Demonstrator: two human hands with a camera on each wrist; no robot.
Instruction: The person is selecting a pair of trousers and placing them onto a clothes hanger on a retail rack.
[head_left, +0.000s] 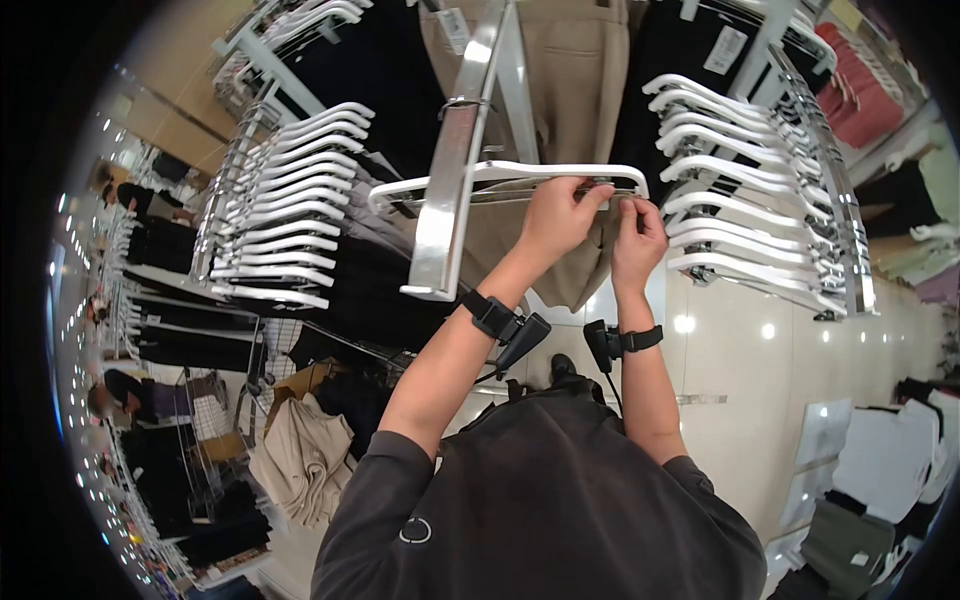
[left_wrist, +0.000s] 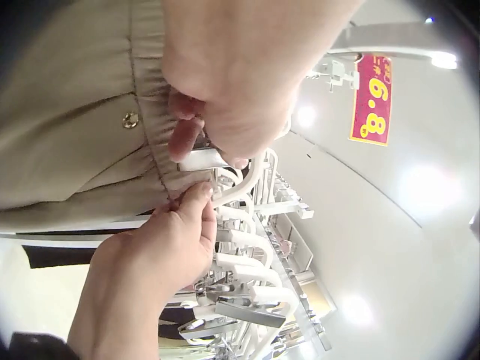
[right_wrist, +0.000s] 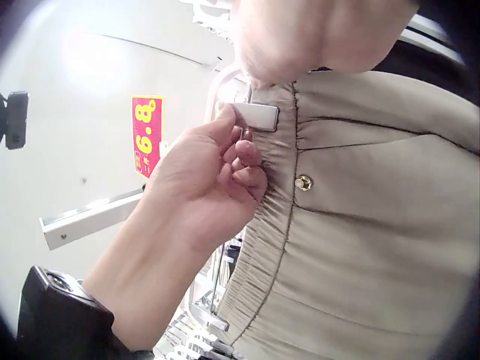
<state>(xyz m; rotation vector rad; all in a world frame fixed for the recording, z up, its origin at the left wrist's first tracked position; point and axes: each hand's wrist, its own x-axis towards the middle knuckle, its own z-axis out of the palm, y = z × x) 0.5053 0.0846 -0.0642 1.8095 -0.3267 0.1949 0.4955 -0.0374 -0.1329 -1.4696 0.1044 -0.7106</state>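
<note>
Beige trousers point(head_left: 570, 280) hang from a white clip hanger point(head_left: 510, 172). In the right wrist view, their gathered waistband point(right_wrist: 264, 217) and a gold button point(right_wrist: 303, 182) show beside the hanger's metal clip point(right_wrist: 259, 116). My left hand point(head_left: 556, 218) is at the hanger's right end, thumb and fingers pinching that clip at the waistband. Just right of it, my right hand point(head_left: 638, 245) pinches the waistband corner of the trousers near the hanger's end. In the left wrist view, the right hand's fingertips sit close below the clip.
A metal display arm point(head_left: 445, 200) crosses in front of the hanger's left part. Rows of white hangers stand on the left point(head_left: 290, 215) and right point(head_left: 745, 195) rails. A heap of beige clothing point(head_left: 300, 455) lies at lower left, by a wire cart point(head_left: 205, 440). A red price sign point(left_wrist: 371, 97) hangs overhead.
</note>
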